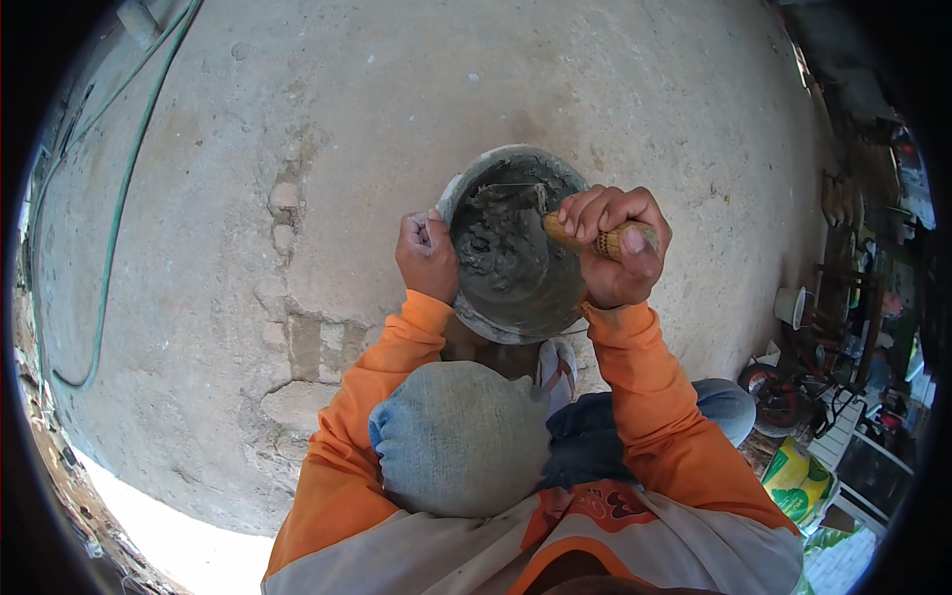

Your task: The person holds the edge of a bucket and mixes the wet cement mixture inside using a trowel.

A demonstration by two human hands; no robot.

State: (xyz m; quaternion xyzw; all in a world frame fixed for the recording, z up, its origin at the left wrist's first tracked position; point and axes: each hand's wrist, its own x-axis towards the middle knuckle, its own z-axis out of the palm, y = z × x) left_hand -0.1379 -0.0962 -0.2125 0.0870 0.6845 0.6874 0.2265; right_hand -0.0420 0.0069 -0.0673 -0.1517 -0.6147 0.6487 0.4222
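Note:
A round bucket (571, 325) stands on the concrete floor before me, with wet grey mortar (494, 249) inside. My left hand (429, 256) is curled into a fist at the bucket's left rim and holds on there; its inner fingers are partly hidden. Above the right side of the opening, my right hand (621, 242) grips the ribbed wooden handle (556, 227) of a trowel. The trowel's metal neck (541, 198) reaches down into the bucket, and its mortar-coated blade is mostly hard to make out against the mix.
Broken patches (305, 346) mark the concrete floor (357, 111) left of the bucket. A green hose (123, 193) runs along the far left. To the right are a small white bucket (789, 307), a small wheeled vehicle (777, 394) and a green-yellow sack (799, 483). My knee (461, 439) rises close below the bucket.

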